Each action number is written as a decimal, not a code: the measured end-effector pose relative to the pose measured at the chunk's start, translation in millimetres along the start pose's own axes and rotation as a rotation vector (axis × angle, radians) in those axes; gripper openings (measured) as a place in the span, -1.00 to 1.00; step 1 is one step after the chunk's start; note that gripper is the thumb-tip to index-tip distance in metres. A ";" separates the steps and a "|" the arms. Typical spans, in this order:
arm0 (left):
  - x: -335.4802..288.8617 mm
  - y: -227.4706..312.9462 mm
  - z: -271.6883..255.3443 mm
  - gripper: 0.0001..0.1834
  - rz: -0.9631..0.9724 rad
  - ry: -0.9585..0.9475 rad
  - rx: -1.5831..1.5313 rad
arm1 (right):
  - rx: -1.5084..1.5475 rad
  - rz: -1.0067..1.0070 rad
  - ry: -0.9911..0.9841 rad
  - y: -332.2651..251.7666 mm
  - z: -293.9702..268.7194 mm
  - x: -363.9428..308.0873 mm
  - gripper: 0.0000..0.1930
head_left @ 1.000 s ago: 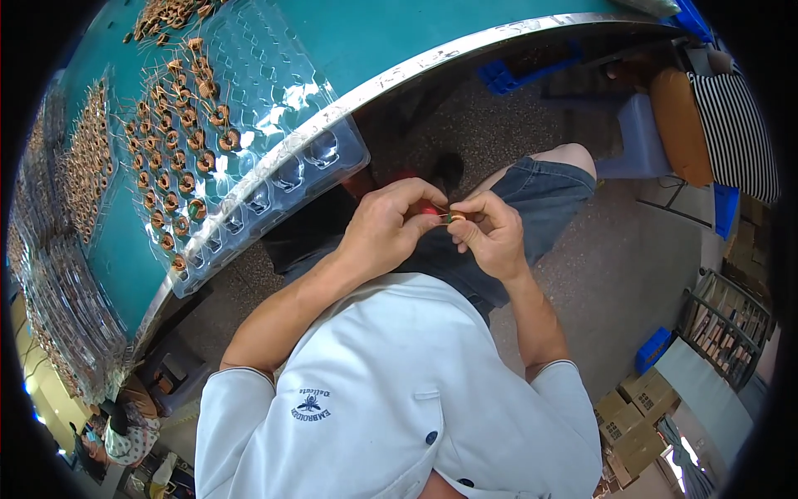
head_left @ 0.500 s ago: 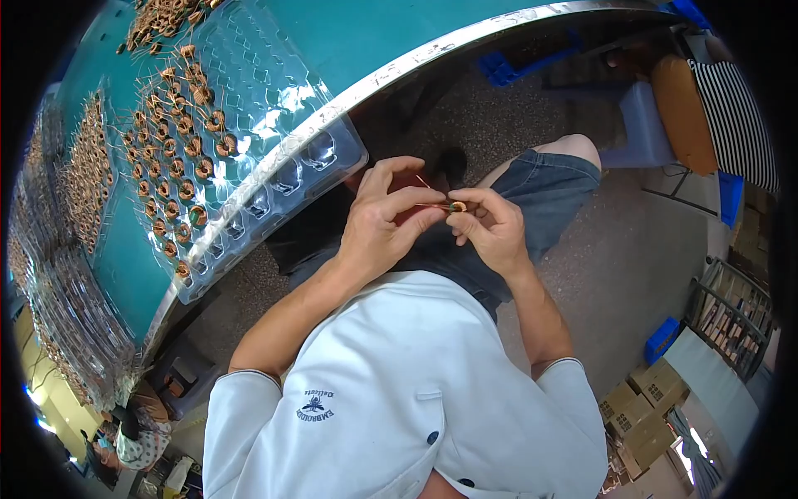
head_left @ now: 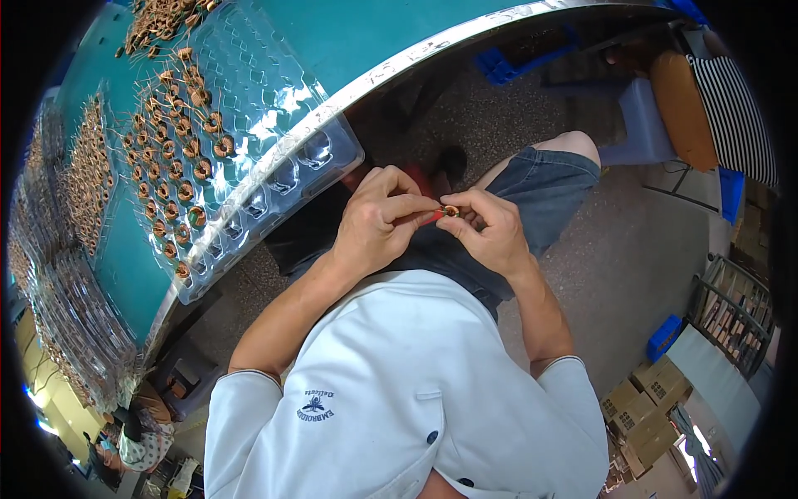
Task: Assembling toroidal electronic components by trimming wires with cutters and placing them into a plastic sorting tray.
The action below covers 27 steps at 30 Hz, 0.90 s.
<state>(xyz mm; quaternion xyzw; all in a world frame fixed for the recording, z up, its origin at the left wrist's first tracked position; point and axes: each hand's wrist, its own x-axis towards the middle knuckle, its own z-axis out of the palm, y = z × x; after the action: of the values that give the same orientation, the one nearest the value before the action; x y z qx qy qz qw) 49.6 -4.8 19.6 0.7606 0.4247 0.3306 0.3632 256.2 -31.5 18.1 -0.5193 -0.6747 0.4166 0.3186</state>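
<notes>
Between the thumb and fingers of my right hand point(head_left: 494, 233) is a small ring-shaped coil point(head_left: 451, 211) of copper wire with a bit of green on it. My left hand point(head_left: 376, 218) is closed in a pinch beside it, its fingertips at a thin reddish wire point(head_left: 436, 216) that runs from the coil. Both hands are held over my lap, with the fingertips almost meeting. To their left, a clear plastic tray point(head_left: 287, 75) overhangs the table edge. Several rows of copper coils point(head_left: 184, 191) with upright wire ends stand in it.
The teal table point(head_left: 357, 37) has a worn metal edge point(head_left: 391, 73). A coil heap point(head_left: 162, 21) lies at its far left, and stacked clear trays point(head_left: 83, 308) stand at left. Someone in a striped garment point(head_left: 736, 125) sits far right, near a purple stool point(head_left: 644, 125). Cardboard boxes point(head_left: 644, 416) are lower right.
My left fingertips have moved right, close up to the coil. The coil has shifted slightly left in my right hand. The long wire ends that stuck out earlier are now mostly hidden.
</notes>
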 end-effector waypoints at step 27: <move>-6.0 9.5 20.3 -0.61 -0.497 0.138 -0.880 | 0.640 0.236 0.269 6.6 44.1 -10.3 -0.76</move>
<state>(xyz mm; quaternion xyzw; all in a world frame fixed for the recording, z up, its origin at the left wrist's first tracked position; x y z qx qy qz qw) 67.4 -19.2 15.8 0.3881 0.4363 0.4313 0.6877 223.7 -50.9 -7.6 -0.5177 -0.3977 0.5686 0.5005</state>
